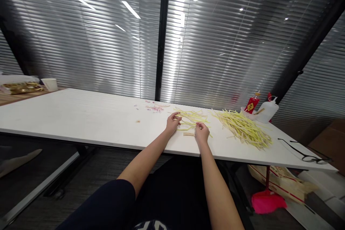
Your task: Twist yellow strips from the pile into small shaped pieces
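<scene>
At the table's front half, my left hand [173,123] has its fingers curled, thumb near the fingertips, at one end of a thin yellow strand [187,123]. My right hand [202,133] pinches close to the strand's other end; the exact grip is too small to see clearly. More loose yellow strands [192,115] lie spread behind and between both hands. A short tan strip [189,134] rests just left of my right wrist. Farther right is a big heap of yellow strands [241,126].
Small pink and red bits [156,108] lie on the white table [81,115]. Behind the heap stand a red-labelled bottle [252,104], a shallow pinkish bowl [248,115] and a white squeeze bottle [266,110]. Glasses [309,157] sit at the right edge. A paper cup [50,84] is far left.
</scene>
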A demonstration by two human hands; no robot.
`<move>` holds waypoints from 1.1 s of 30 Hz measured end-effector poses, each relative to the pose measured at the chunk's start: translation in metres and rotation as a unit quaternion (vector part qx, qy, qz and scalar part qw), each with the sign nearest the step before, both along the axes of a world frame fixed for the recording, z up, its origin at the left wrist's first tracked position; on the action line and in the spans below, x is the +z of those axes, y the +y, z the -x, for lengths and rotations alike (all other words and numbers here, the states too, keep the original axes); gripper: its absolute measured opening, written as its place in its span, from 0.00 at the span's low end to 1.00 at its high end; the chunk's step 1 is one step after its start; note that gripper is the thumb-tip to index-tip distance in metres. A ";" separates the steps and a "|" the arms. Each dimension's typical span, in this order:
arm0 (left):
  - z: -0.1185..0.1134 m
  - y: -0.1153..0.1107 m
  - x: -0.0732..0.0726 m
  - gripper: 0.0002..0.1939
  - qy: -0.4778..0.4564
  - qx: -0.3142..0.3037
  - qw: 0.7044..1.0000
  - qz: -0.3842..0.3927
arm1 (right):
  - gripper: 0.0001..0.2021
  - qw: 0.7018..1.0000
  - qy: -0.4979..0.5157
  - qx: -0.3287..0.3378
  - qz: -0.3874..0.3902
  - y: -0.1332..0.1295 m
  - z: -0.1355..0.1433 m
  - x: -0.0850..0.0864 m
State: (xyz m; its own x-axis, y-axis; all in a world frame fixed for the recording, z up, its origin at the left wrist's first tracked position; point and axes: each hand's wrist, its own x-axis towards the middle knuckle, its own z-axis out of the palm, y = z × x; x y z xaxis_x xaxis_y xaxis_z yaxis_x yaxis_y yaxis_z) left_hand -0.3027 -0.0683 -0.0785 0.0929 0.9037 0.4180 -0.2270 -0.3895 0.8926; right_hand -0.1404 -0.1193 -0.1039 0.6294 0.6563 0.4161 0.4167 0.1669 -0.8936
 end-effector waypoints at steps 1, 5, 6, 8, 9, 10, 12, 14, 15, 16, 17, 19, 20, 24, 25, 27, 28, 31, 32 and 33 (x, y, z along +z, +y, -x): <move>0.000 0.000 0.000 0.23 -0.001 0.001 1.000 -0.002 | 0.13 1.000 -0.005 0.001 0.001 0.000 0.000 0.000; 0.000 0.001 0.000 0.23 -0.005 0.006 1.000 -0.003 | 0.13 1.000 -0.011 0.006 0.006 -0.003 0.001 0.003; 0.000 0.001 -0.001 0.22 -0.006 0.007 1.000 -0.004 | 0.13 1.000 -0.011 0.006 0.008 -0.003 0.001 0.004; -0.001 0.002 -0.001 0.21 -0.009 0.008 1.000 -0.007 | 0.12 1.000 -0.011 0.006 0.012 -0.005 0.002 0.005; -0.001 0.002 -0.002 0.20 -0.010 0.009 1.000 -0.008 | 0.12 1.000 -0.011 0.005 0.013 -0.005 0.002 0.005; -0.001 0.003 -0.002 0.20 -0.012 0.010 1.000 -0.008 | 0.12 1.000 -0.011 0.004 0.014 -0.005 0.002 0.005; -0.001 0.003 -0.002 0.19 -0.016 0.011 1.000 -0.004 | 0.12 1.000 -0.012 0.003 0.015 -0.005 0.002 0.005; -0.002 0.004 -0.003 0.19 -0.020 0.013 1.000 -0.003 | 0.12 1.000 -0.014 0.001 0.015 -0.004 0.001 0.005; -0.002 0.004 -0.003 0.19 -0.021 0.014 1.000 -0.004 | 0.12 1.000 -0.015 0.001 0.016 -0.004 0.001 0.004; -0.002 0.004 -0.003 0.18 -0.023 0.014 1.000 -0.005 | 0.13 1.000 -0.016 0.000 0.016 -0.004 0.001 0.004; -0.002 0.004 -0.003 0.18 -0.023 0.014 1.000 -0.006 | 0.12 1.000 -0.017 -0.001 0.017 -0.004 0.001 0.004; -0.002 0.004 -0.003 0.18 -0.023 0.015 1.000 -0.006 | 0.12 1.000 -0.016 -0.002 0.019 -0.004 0.001 0.004; -0.002 0.004 -0.002 0.17 -0.022 0.016 1.000 -0.006 | 0.12 1.000 -0.013 -0.003 0.020 -0.004 0.001 0.004; -0.003 0.003 -0.001 0.15 -0.020 0.021 1.000 -0.006 | 0.12 1.000 -0.001 -0.007 0.022 -0.005 0.002 0.005; -0.003 0.002 -0.001 0.14 -0.020 0.021 1.000 -0.005 | 0.11 1.000 0.001 -0.007 0.021 -0.005 0.002 0.005; -0.002 0.001 0.001 0.14 -0.021 0.021 1.000 -0.002 | 0.12 1.000 0.004 -0.003 0.017 -0.005 0.003 0.005; -0.002 0.000 0.002 0.13 -0.021 0.019 1.000 -0.001 | 0.12 1.000 0.005 0.002 0.015 -0.005 0.003 0.005; -0.002 -0.002 0.004 0.12 -0.018 0.009 1.000 -0.002 | 0.16 1.000 0.004 0.017 0.005 -0.004 0.004 0.006; -0.002 -0.003 0.004 0.11 -0.018 0.006 1.000 -0.003 | 0.17 1.000 -0.003 0.018 -0.001 -0.004 0.004 0.006; -0.002 -0.003 0.005 0.11 -0.019 0.003 1.000 -0.006 | 0.19 1.000 -0.016 0.015 -0.009 -0.004 0.005 0.007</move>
State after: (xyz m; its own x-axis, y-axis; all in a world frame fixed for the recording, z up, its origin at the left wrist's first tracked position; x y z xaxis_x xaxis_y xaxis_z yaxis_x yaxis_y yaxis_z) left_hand -0.3010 -0.0717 -0.0737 0.0706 0.8994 0.4314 -0.2574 -0.4014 0.8790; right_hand -0.1450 -0.1232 -0.0970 0.5958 0.6672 0.4472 0.4395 0.1953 -0.8768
